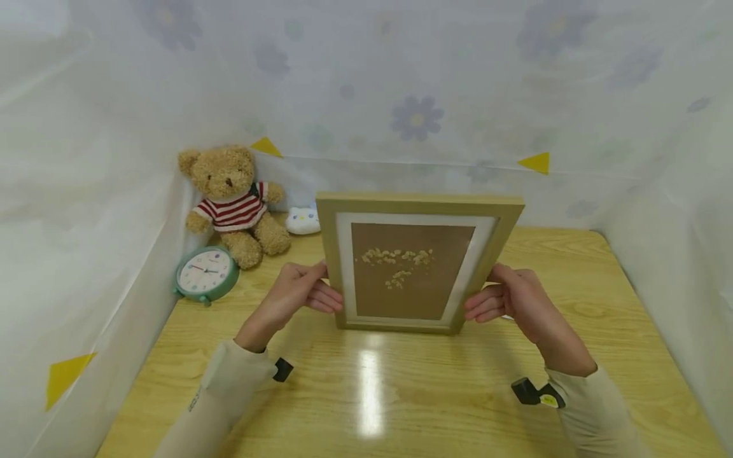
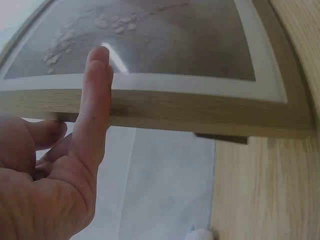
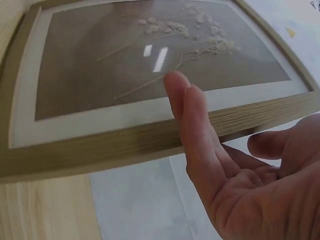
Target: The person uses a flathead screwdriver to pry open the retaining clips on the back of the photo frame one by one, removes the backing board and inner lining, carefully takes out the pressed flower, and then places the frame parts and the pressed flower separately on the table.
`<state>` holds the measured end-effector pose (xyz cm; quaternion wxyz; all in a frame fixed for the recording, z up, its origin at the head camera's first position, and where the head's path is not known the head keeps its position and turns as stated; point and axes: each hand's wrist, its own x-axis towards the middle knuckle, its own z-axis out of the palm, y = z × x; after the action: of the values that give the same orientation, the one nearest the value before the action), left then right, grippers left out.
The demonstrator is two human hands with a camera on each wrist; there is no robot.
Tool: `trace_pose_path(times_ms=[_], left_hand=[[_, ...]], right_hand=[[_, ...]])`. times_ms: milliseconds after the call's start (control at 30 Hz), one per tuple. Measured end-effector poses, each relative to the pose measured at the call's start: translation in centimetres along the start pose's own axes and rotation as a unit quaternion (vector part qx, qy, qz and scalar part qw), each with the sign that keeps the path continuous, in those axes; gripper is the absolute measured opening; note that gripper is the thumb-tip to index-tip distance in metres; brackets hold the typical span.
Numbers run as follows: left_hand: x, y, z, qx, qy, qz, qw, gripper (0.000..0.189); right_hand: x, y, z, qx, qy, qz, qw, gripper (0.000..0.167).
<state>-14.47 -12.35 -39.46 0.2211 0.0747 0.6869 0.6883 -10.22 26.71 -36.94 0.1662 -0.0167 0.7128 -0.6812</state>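
Observation:
A picture frame (image 1: 412, 273) with a light wooden border, white mat and brown picture of pale dried flowers stands upright over the table, tilted somewhat. My left hand (image 1: 294, 289) holds its left side and my right hand (image 1: 518, 299) its right side. In the left wrist view, a straight finger (image 2: 95, 105) crosses the front of the border, with the thumb behind the edge. Much the same shows in the right wrist view, where long fingers (image 3: 197, 130) lie across the front and the thumb stays at the back. The back of the frame is mostly hidden.
A teddy bear (image 1: 229, 197) in a striped shirt sits at the back left. Before it, a green alarm clock (image 1: 206, 273) lies tilted back. A small white plush (image 1: 302, 220) is partly behind the frame. Flowered sheeting (image 1: 418, 121) encloses the wooden table (image 1: 321, 394).

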Motion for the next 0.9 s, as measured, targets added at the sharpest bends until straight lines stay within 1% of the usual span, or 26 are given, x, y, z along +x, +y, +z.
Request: trace_pose_path(times_ms=[67,167,233,300,367,433,500,533,567,633,667,733,800,833,900], left_hand=[[-0.1,0.0,0.1,-0.002,0.005,0.008,1.0000,0.052],[-0.2,-0.1,0.3,-0.008,0.005,0.017,0.9998,0.049],[-0.3,-0.2,0.5,-0.018,0.003,0.015,0.9997,0.045],[-0.3,-0.2,0.7,-0.033,0.005,0.005,0.9994,0.038],[-0.3,-0.3,0.8,-0.016,0.014,-0.001,0.9998,0.036],[-0.3,-0.4,0.8,0.001,0.023,-0.010,0.9997,0.032],[-0.4,-0.6,0.8,0.023,0.025,-0.016,0.9993,0.033],[-0.4,-0.7,0.8,0.032,0.023,-0.016,0.9991,0.035],[-0.4,-0.8,0.8,0.026,0.018,-0.019,0.9993,0.036],[-0.4,-1.2,0.8,0.018,0.008,-0.026,0.9995,0.046],[-0.4,-1.5,0.7,0.016,0.004,-0.030,0.9994,0.050],[-0.2,-2.1,0.7,0.017,-0.006,-0.035,0.9992,0.056],[0.0,-2.9,0.6,0.031,-0.015,-0.036,0.9988,0.059],[0.2,-3.3,0.5,0.037,-0.021,-0.034,0.9985,0.047],[0.5,-3.9,0.5,0.048,-0.039,-0.020,0.9979,0.022]], right_hand=[[-0.1,0.0,0.1,0.003,0.016,-0.007,0.9998,0.058],[-0.2,0.2,0.3,0.008,0.039,-0.017,0.9991,0.059],[-0.3,0.5,0.4,0.005,0.050,-0.026,0.9984,0.057],[-0.3,0.9,0.5,-0.013,0.059,-0.029,0.9977,0.058],[-0.3,1.3,0.5,-0.028,0.068,-0.040,0.9965,0.054],[-0.4,1.7,0.5,-0.041,0.084,-0.037,0.9950,0.050],[-0.4,2.2,0.3,-0.084,0.098,-0.049,0.9904,0.047],[-0.4,2.4,0.2,-0.104,0.107,-0.046,0.9878,0.047],[-0.5,2.6,0.2,-0.120,0.112,-0.038,0.9856,0.047],[-0.4,3.2,0.2,-0.146,0.113,-0.029,0.9824,0.047],[-0.3,3.6,0.2,-0.145,0.113,-0.024,0.9826,0.047],[0.0,4.6,0.2,-0.120,0.109,-0.002,0.9868,0.047],[0.4,5.7,0.3,-0.100,0.105,0.012,0.9894,0.049],[0.6,6.2,0.2,-0.096,0.104,0.021,0.9897,0.051],[1.0,7.2,0.2,-0.113,0.100,0.038,0.9878,0.055]])
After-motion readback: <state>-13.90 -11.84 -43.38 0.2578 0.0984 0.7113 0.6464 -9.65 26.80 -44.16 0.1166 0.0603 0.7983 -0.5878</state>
